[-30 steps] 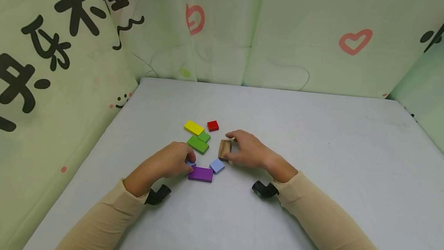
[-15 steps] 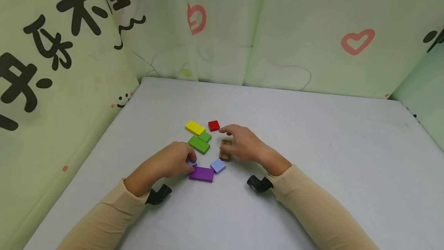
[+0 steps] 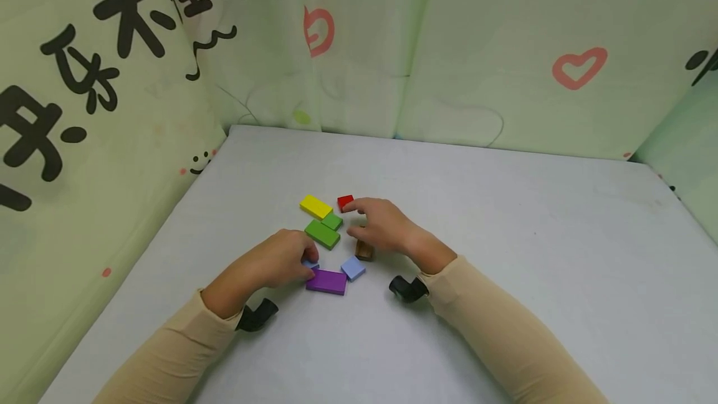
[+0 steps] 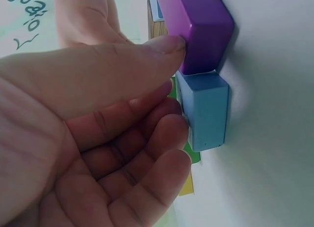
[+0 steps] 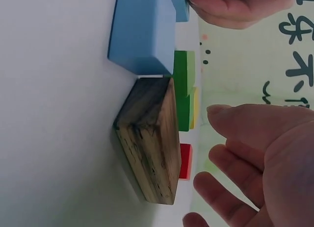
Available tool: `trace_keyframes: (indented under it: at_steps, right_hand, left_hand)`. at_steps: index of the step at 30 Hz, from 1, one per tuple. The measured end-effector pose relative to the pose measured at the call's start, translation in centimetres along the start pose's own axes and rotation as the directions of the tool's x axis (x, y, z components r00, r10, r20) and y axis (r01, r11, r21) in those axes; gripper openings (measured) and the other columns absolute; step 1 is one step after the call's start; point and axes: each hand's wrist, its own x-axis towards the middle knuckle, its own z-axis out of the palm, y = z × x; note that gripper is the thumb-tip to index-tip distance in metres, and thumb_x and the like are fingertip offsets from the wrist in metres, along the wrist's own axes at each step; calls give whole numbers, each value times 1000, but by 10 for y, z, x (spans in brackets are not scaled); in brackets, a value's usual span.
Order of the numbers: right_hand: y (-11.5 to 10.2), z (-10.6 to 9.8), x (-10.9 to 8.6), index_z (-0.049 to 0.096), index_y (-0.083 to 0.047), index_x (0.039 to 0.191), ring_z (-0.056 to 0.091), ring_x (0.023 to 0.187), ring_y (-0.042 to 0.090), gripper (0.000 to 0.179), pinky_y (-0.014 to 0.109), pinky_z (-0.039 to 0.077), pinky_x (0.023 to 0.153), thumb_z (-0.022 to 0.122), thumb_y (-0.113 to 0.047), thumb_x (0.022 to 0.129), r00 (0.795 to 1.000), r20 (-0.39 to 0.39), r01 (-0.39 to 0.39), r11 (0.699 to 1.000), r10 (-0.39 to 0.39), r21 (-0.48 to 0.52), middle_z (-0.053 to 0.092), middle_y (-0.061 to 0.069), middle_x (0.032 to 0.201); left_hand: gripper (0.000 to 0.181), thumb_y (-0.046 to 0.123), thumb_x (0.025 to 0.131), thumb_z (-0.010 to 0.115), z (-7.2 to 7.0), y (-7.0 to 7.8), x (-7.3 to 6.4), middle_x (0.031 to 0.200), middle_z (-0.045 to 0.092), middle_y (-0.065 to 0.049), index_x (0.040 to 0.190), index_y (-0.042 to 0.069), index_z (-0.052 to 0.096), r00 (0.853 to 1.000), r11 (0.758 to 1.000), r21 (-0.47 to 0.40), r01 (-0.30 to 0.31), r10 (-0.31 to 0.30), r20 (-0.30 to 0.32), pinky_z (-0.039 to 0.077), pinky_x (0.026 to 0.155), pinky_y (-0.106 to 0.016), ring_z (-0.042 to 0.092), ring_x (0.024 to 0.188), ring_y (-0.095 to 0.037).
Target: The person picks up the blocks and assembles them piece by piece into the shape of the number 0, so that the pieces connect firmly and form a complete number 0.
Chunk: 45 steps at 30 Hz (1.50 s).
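In the head view my left hand [image 3: 283, 259] rests at the purple block [image 3: 326, 282] and the light-blue block [image 3: 310, 264] against it. Up close in the left wrist view, its thumb touches the purple block, while the bent fingers lie against the light-blue block [image 4: 208, 112]. My right hand [image 3: 387, 226] hovers over the wooden block [image 3: 364, 251], covering part of it. Its index finger reaches to the red block [image 3: 344, 202]; whether they touch cannot be told. Nothing sits between the right fingers and thumb in the right wrist view, where the wooden block [image 5: 152, 143] lies below them.
A second light-blue block [image 3: 353, 268] sits at the purple block's right end. Farther back lie a long green block [image 3: 322, 234], a small green block [image 3: 332, 221] and a yellow block [image 3: 316, 206]. The white tabletop [image 3: 505, 235] meets printed curtains [image 3: 477, 48] behind.
My right hand has left the wooden block and moved away from me and leftward, to the red block. My left hand and the blocks look unmoved.
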Motion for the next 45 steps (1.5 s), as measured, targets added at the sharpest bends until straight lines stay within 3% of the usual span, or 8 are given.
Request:
trace_keyframes:
  at_steps: [15, 45]
  right_hand:
    - [7, -8, 16, 53, -7, 143, 54, 125, 32, 47, 46, 43, 105, 62, -20, 99, 996, 22, -89, 996, 90, -15, 56, 13, 140]
    - [16, -5, 32, 52, -7, 144, 51, 128, 33, 47, 46, 38, 109, 57, -14, 98, 992, 34, -118, 991, 120, -57, 54, 15, 143]
  left_hand:
    - [16, 10, 86, 80, 1, 1, 1, 90, 64, 0, 101, 7, 73, 1000, 1000, 0, 7, -7, 4, 53, 80, -33, 57, 83, -17]
    - [16, 9, 86, 79, 0, 1, 0, 90, 63, 0, 100, 7, 72, 1000, 1000, -3, 16, -16, -8, 53, 80, -33, 57, 83, -17]
